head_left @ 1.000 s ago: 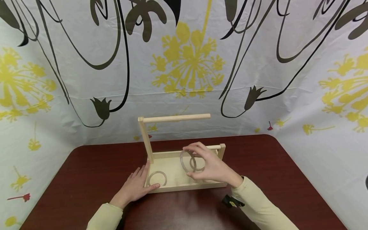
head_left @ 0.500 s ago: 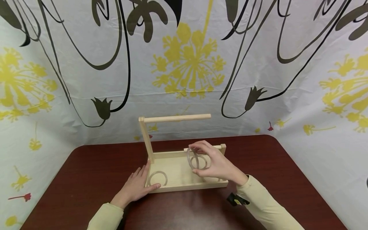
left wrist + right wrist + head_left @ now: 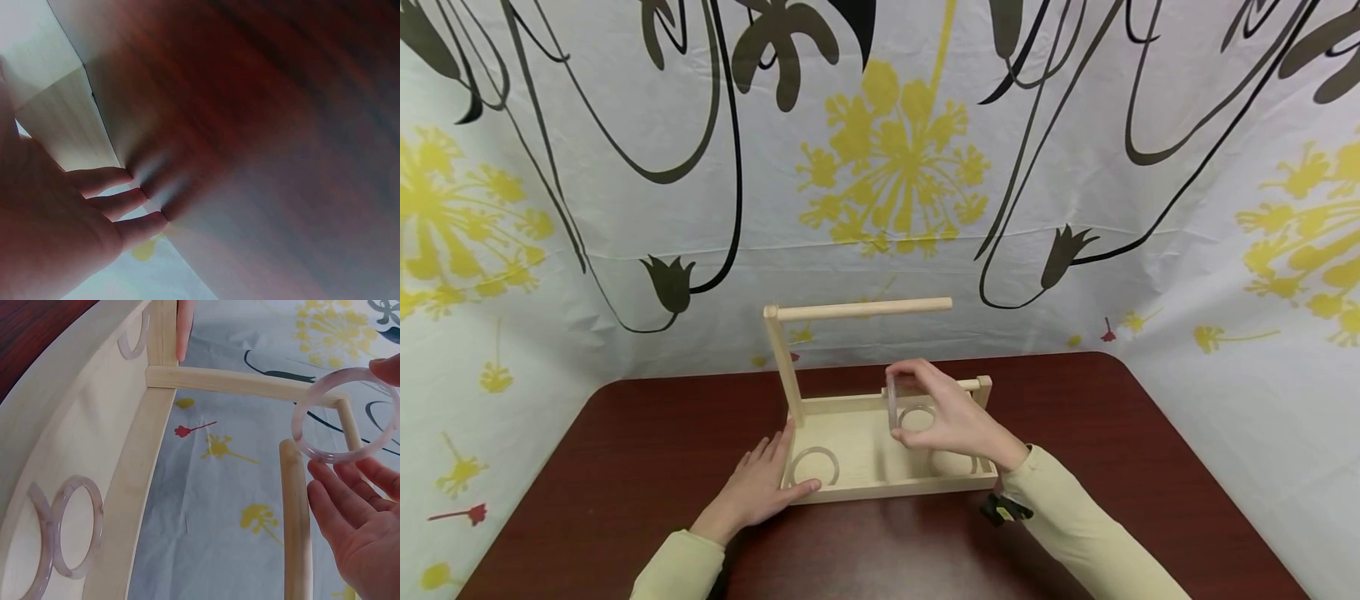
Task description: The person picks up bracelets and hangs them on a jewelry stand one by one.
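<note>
My right hand (image 3: 951,421) pinches a pale translucent bangle (image 3: 299,422) between thumb and fingertips. In the head view the bangle is edge-on, by the free end of the lower wooden rod (image 3: 967,385). The right wrist view shows that rod's tip overlapping the ring's lower left edge. My left hand (image 3: 752,487) lies with fingers stretched along the left end of the wooden tray (image 3: 857,450), its thumb over the front rim. Three more bangles lie in the tray: one near the left thumb (image 3: 815,450), another behind the right hand (image 3: 917,407), and a third at the front right.
A taller post (image 3: 785,371) at the tray's left end carries a long upper rod (image 3: 865,309) reaching right. A short post (image 3: 981,392) bears the lower rod. The stand sits on a dark red-brown table (image 3: 662,433), with a patterned cloth (image 3: 880,275) hanging behind.
My right hand first moved right, then back left and slightly up. The bangle in it turned from a slanted oval to edge-on in the head view. My left hand stayed put.
</note>
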Available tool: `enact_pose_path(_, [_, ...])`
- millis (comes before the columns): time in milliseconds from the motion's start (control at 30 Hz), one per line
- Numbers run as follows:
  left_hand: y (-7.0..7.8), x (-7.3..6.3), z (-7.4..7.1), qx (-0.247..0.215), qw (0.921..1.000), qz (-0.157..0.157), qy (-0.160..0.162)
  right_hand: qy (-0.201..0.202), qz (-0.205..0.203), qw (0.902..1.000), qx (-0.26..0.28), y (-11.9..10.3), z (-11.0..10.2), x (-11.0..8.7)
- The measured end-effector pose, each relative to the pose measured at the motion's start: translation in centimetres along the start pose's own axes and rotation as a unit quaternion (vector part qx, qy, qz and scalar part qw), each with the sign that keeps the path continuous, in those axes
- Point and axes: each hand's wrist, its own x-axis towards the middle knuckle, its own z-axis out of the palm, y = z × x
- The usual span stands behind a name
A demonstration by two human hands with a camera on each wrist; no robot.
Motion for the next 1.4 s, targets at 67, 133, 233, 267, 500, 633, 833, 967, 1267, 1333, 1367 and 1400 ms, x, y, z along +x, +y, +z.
enact_pose_path(67, [0.0, 0.0, 0.0, -0.002, 1.0, 0.0, 0.0, -0.001, 0.004, 1.0, -0.001, 0.1, 0.1, 0.2])
enact_pose_path(133, [0.1, 0.0, -0.1, -0.003, 1.0, -0.001, -0.001, -0.001, 0.008, 1.0, -0.002, 0.1, 0.2, 0.5])
enact_pose_path(233, [0.1, 0.0, -0.1, -0.005, 1.0, -0.002, -0.001, -0.003, 0.014, 0.9999, 0.001, 0.0, 0.4, 0.9])
enact_pose_path(267, [0.1, 0.0, -0.1, -0.006, 1.0, -0.002, -0.002, -0.003, 0.016, 0.9999, 0.002, 0.0, 0.4, 1.0])
enact_pose_path(500, [0.1, -0.1, 0.0, -0.01, 0.9999, -0.002, -0.007, -0.018, 0.027, 0.9991, -0.027, 0.2, 0.7, 1.7])
enact_pose_path(633, [0.2, -0.1, 0.0, -0.01, 0.9999, -0.005, -0.009, -0.026, 0.042, 0.997, -0.059, 0.5, 0.7, 1.8])
enact_pose_path(833, [0.1, 0.0, 0.1, -0.004, 0.9999, -0.003, -0.011, -0.038, 0.047, 0.9944, -0.087, 0.9, 0.2, 1.5])
enact_pose_path(967, [0.0, 0.0, 0.1, -0.001, 1.0, 0.0, -0.006, -0.036, 0.044, 0.9929, -0.105, 1.0, -0.2, 1.3])
enact_pose_path(1267, [-0.2, 0.1, 0.1, 0.002, 1.0, 0.001, -0.002, -0.031, 0.033, 0.9861, -0.16, 1.2, -1.6, 0.2])
enact_pose_path(1333, [-0.2, 0.0, 0.1, 0.002, 1.0, 0.002, -0.002, -0.028, 0.035, 0.9851, -0.166, 1.3, -2.0, -0.2])
enact_pose_path(1367, [-0.2, 0.0, 0.1, 0.002, 1.0, 0.002, -0.002, -0.026, 0.03, 0.9849, -0.169, 1.4, -2.2, -0.3])
enact_pose_path(1400, [-0.2, 0.0, 0.1, 0.002, 1.0, 0.002, -0.001, -0.024, 0.022, 0.9846, -0.172, 1.6, -2.4, -0.4])
